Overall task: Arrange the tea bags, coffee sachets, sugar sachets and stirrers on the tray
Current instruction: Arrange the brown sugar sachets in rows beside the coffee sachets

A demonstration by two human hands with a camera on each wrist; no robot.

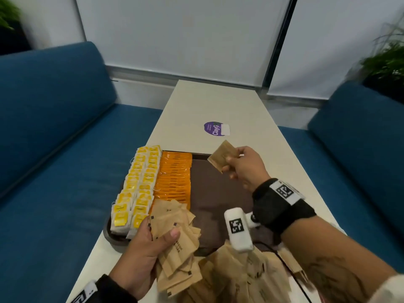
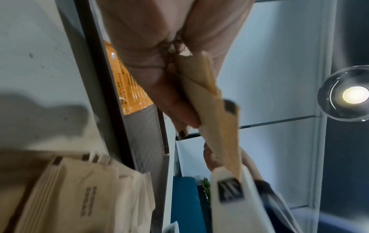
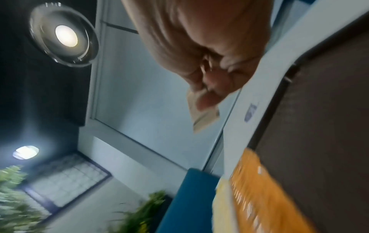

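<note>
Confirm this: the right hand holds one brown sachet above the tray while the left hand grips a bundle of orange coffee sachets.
One thing is wrong: the left hand grips a bundle of brown sachets, not orange ones, as the head view shows. The orange coffee sachets lie in the tray. The right hand does hold one brown sachet.

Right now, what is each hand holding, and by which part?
The right hand pinches one brown sachet by its near corner. The left hand grips a fanned stack of brown sachets along its left edge, thumb on top.
</note>
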